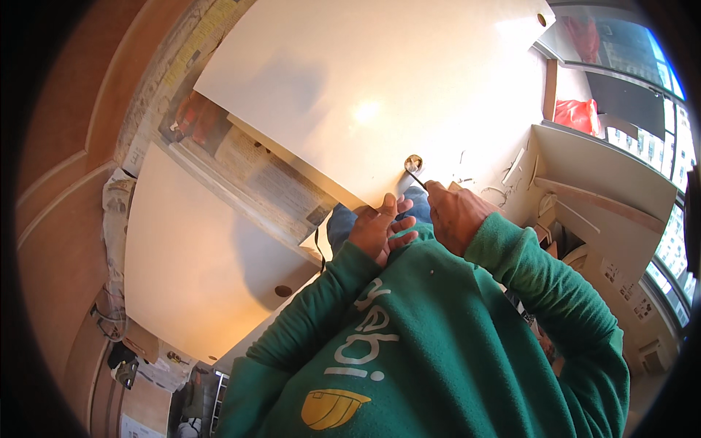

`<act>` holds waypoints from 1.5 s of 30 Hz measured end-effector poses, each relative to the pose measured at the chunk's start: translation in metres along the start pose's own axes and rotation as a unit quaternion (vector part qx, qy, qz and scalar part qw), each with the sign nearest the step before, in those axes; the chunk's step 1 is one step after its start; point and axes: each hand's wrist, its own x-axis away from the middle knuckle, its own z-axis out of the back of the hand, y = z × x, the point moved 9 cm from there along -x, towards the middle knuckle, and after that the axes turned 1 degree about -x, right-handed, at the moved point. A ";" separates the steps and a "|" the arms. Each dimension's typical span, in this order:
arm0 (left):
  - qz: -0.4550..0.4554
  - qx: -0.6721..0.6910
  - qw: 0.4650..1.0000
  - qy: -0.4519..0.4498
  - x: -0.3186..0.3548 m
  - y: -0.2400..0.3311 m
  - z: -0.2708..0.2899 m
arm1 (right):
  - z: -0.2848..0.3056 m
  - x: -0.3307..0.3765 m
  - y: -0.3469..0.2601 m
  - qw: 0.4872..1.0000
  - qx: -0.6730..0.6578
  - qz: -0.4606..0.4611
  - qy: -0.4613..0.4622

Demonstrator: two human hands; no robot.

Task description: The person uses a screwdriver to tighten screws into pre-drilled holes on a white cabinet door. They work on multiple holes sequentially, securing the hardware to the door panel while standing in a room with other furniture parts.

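Observation:
My right hand (458, 217) is closed around a screwdriver, its handle hidden in the fist. The screwdriver's thin dark shaft (415, 177) points at a round metal hinge cup (414, 162) near the close edge of a large white panel (350, 80). My left hand (380, 228) is just left of it, palm turned up and fingers apart, with nothing seen in it. A second round hole (541, 20) shows at the panel's far right corner.
Another white panel (190, 255) with a dark round hole (283, 291) lies at left. Plastic strips and scraps (513, 166) lie to the right, near an opened cabinet box (606, 168) and a red bag (577, 116). Brown wooden doors (58, 168) line the left.

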 end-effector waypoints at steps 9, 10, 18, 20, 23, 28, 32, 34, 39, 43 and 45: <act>-0.004 0.005 1.000 -0.002 0.002 0.001 -0.004 | 0.000 -0.016 0.003 0.992 0.121 -0.007 -0.041; -0.002 0.007 1.000 -0.005 0.002 0.001 -0.004 | 0.001 -0.018 0.005 0.994 0.104 -0.006 -0.045; 0.006 0.011 1.000 -0.026 0.002 0.006 -0.007 | 0.024 0.003 0.006 0.999 0.010 0.044 0.013; 0.012 0.018 0.999 -0.030 0.000 0.003 -0.004 | 0.021 0.001 0.003 0.999 0.022 0.028 0.000; 0.009 0.013 1.000 -0.027 0.002 0.004 -0.005 | 0.018 0.000 0.000 0.998 0.064 0.019 0.006; 0.015 0.008 0.999 -0.028 0.001 0.001 -0.003 | 0.007 0.002 -0.003 0.994 0.107 0.034 -0.015; 0.021 0.007 0.999 -0.023 0.002 0.001 -0.003 | 0.006 0.000 -0.004 0.996 0.078 -0.018 -0.028; 0.024 0.003 0.999 -0.023 0.002 0.002 -0.004 | 0.012 0.001 -0.005 0.995 0.082 -0.045 -0.031; 0.025 0.000 0.999 -0.027 0.003 0.002 -0.004 | 0.009 -0.002 -0.007 0.990 0.117 -0.053 -0.062; 0.021 0.000 0.999 -0.031 0.001 0.000 -0.001 | 0.007 -0.002 -0.010 0.979 0.184 -0.052 -0.073; 0.021 0.001 0.999 -0.030 0.001 0.000 -0.001 | 0.007 0.002 -0.012 0.974 0.201 -0.074 -0.072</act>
